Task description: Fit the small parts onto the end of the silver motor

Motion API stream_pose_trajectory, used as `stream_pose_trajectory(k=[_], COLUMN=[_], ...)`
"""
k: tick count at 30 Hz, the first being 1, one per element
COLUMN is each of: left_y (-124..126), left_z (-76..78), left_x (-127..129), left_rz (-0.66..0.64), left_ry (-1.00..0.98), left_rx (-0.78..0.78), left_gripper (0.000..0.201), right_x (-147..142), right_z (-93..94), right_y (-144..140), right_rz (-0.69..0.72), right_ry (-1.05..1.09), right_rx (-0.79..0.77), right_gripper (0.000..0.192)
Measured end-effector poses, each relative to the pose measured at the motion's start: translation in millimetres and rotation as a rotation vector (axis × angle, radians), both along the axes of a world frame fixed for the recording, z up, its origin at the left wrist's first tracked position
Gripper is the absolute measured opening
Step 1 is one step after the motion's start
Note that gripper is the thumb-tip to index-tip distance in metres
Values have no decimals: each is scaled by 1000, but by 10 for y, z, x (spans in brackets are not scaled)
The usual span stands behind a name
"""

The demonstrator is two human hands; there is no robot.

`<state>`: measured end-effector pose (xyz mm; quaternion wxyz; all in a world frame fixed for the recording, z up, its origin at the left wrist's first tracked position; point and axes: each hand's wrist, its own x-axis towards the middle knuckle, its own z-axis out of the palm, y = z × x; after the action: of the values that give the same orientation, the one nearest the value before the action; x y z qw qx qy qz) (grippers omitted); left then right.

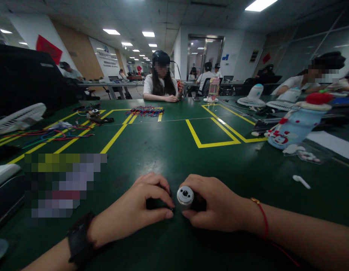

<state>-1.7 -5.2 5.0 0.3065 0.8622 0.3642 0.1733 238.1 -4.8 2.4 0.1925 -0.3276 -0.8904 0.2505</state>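
Right hand (pixel 219 205) grips a small silver motor (pixel 185 196), low on the green table (pixel 174 150). Left hand (pixel 137 209) is curled beside it, fingertips pinching something dark, mostly hidden and unidentifiable.

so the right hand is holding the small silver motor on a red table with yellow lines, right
Not quite: the table is dark green, not red, as the head view shows. The rest holds: the right hand holds the small silver motor on it, and yellow lines mark the surface.
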Motion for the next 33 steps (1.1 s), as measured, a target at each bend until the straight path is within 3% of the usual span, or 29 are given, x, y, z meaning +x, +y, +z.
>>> stream_pose_trajectory(k=[6, 12, 19, 22, 26, 29, 33], left_y=[-56, -122, -184, -171, -8, 162, 272], left_z=[97, 174, 201, 162, 44, -30, -53], left_x=[121, 290, 316, 277, 125, -27, -146], left_rz=[225, 211, 188, 216, 372, 388, 444], left_ry=[-294, -271, -223, -217, -169, -112, -74], left_rx=[38, -11, -2, -18, -107, -27, -5], left_gripper=[14, 14, 18, 24, 32, 23, 26], right_x=[-16, -34, -33, -32, -26, -20, -16], right_z=[-21, -39, -37, -30, -6, 9, 15], right_y=[13, 13, 12, 15, 18, 12, 2], right_rz=[-1, 3, 16, 9, 13, 8, 4], right_ry=[-3, -35, -13, -12, -1, -1, -5], right_rx=[22, 37, 50, 42, 23, 12, -1], right_gripper=[29, 23, 21, 24, 29, 29, 29])
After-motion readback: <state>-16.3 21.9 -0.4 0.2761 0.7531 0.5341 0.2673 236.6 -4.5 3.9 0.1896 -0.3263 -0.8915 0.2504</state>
